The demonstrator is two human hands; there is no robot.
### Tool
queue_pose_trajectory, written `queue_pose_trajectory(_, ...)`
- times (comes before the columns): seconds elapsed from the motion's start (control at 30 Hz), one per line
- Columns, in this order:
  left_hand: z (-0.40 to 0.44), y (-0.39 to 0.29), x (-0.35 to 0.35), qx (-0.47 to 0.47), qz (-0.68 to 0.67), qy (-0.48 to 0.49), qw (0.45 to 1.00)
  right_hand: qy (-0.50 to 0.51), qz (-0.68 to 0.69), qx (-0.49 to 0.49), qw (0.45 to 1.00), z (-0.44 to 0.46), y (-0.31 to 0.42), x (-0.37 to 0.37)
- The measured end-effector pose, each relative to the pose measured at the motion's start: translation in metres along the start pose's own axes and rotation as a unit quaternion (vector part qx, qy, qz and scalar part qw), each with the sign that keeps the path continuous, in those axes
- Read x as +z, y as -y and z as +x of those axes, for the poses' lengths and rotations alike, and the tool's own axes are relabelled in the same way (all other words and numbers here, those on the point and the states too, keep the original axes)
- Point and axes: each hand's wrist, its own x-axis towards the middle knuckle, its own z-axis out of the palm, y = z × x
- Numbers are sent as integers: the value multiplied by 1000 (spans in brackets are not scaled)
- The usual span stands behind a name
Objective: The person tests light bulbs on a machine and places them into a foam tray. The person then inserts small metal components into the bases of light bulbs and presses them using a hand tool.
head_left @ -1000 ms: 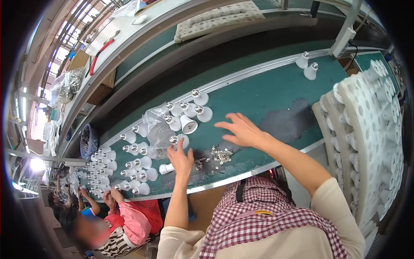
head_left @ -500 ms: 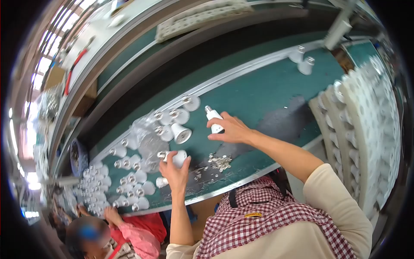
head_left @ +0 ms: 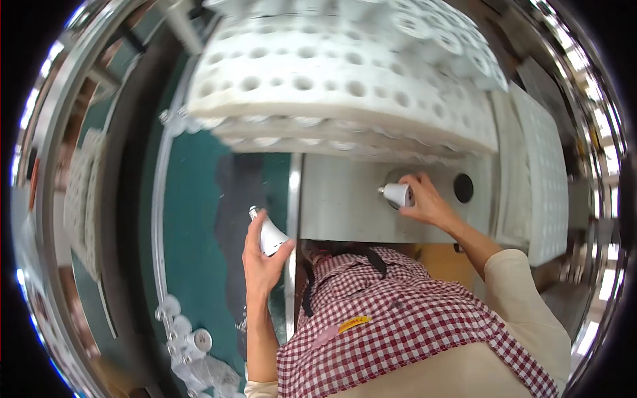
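Observation:
My left hand (head_left: 261, 260) is closed around a white light bulb (head_left: 271, 236), its metal screw cap pointing up and away, over the edge between the green bench and the grey table. Over on the grey tabletop, my right hand (head_left: 428, 201) grips a second white light bulb (head_left: 396, 194) by its wide end. That bulb lies sideways, its screw cap to the left, above a dark round spot that it partly covers. I cannot tell whether the bulb touches the surface there.
Stacked white foam trays (head_left: 298, 99) with holes stand ahead, bulbs on top. A black disc (head_left: 463, 188) is right of my right hand on the grey table (head_left: 338, 212). More bulbs (head_left: 199, 339) and a plastic bag (head_left: 215, 373) lie on the green bench (head_left: 192, 219) at lower left.
My view has turned right, from the green bench to the grey table and foam trays. Both hands keep their bulbs; my right hand has moved over the grey table, its bulb now lying sideways.

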Motion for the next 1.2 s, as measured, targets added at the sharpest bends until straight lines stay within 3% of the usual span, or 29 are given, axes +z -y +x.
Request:
queue_pose_trajectory(0.07,16,-35,22,-88,7,48,995,-42,-16,23,999,2,-36,3)
queue_pose_trajectory(0.17,31,-40,53,-143,20,81,986,-71,-47,4,996,20,-82,24)
queue_pose_trajectory(0.23,32,-31,60,8,53,62,997,-76,-74,-18,994,15,-75,20)
queue_pose_trajectory(0.33,38,-27,73,39,155,92,983,-39,-67,-35,996,29,-77,32)
queue_pose_trajectory(0.4,40,-32,86,20,123,98,987,-28,-152,-47,987,35,-78,42)
queue_pose_trajectory(0.53,38,-28,103,-27,74,137,987,-26,-157,-35,987,27,-66,42)
queue_pose_trajectory(0.6,38,-34,122,84,115,130,981,-1,-164,-19,986,27,-64,34)
queue_pose_trajectory(0.67,49,-40,158,58,110,167,978,4,-156,-33,987,40,-75,34)
queue_pose_trajectory(0.73,56,-46,192,110,68,233,964,1,-150,-45,988,39,-77,22)
queue_pose_trajectory(0.8,61,-47,225,186,87,253,945,-102,-32,-43,993,20,-67,0)
queue_pose_trajectory(0.87,64,-30,261,303,195,240,901,-162,37,-29,986,-1,-65,-20)
queue_pose_trajectory(0.93,68,-31,288,326,245,320,855,-217,27,-27,975,-24,-74,-25)
queue_pose_trajectory(1.0,68,-57,301,337,341,337,811,-228,70,-14,971,-43,-71,-38)
queue_pose_trajectory(1.07,68,-38,336,355,406,362,761,-237,68,-8,969,-60,-74,-43)
queue_pose_trajectory(1.1,69,-39,338,346,415,350,765,-234,72,-25,969,-64,-73,-45)
queue_pose_trajectory(1.17,60,-42,340,343,387,329,790,-231,169,58,957,-76,-73,-45)
queue_pose_trajectory(1.2,59,-44,337,340,388,326,792,-228,168,55,957,-79,-72,-50)
